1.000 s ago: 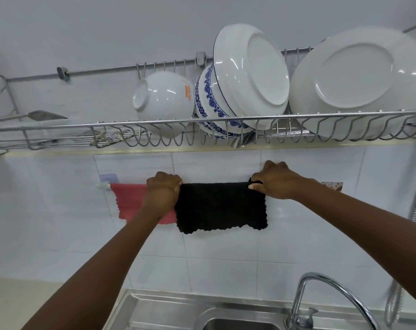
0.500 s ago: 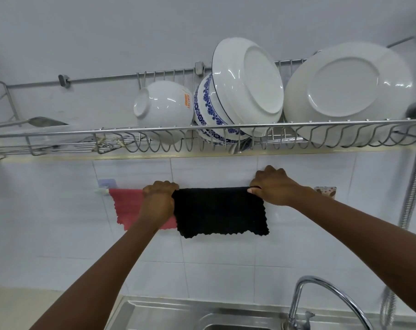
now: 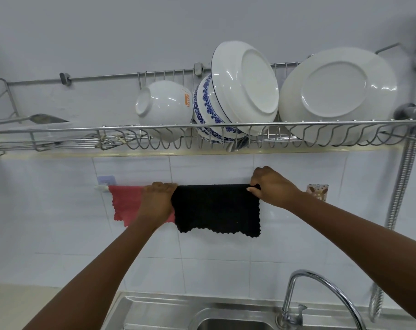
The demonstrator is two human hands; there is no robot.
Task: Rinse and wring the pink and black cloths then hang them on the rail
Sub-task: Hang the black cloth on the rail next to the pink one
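A black cloth [image 3: 216, 208] hangs folded over the white rail [image 3: 100, 187] on the tiled wall. To its left, on the same rail, hangs a pink cloth [image 3: 126, 203], partly hidden behind my left hand. My left hand [image 3: 158, 201] grips the black cloth's upper left corner at the rail. My right hand [image 3: 271, 186] pinches its upper right corner. Most of the rail is covered by the two cloths.
A wire dish rack [image 3: 202, 136] just above the rail holds a white bowl [image 3: 164, 108], a blue-patterned bowl [image 3: 207, 108] and large white plates [image 3: 338, 91]. Below are a steel sink [image 3: 154, 313] and a curved tap [image 3: 321, 296]. A metal hose [image 3: 402, 177] runs down the right.
The view has tilted up slightly, so the hands and cloths sit a little lower in frame. Both hands stay at the black cloth's top corners; the cloth looks spread a little flatter.
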